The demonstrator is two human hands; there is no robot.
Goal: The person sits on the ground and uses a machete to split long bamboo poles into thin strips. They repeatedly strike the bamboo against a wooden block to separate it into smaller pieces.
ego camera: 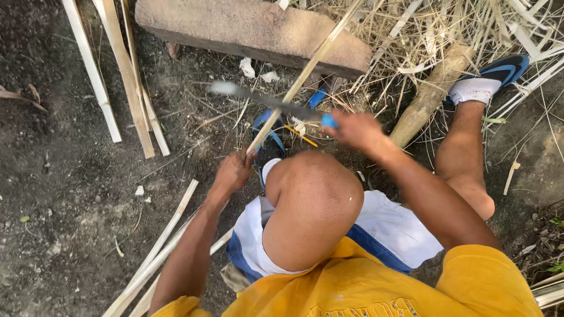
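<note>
Left to right: split bamboo slats lie on the bare dirt, more slats by the person's left arm. Left hand is clenched around the near end of a long bamboo strip, which angles up and away over a stone block. Right hand is closed on the blue handle of a knife; the blade crosses the strip and is motion-blurred. To do this well, I'd judge: hold the strip steady, keep the blade shallow, stroke away from the knee and the left-hand fingers. A log and dry straw sit on the right. No containers in view.
</note>
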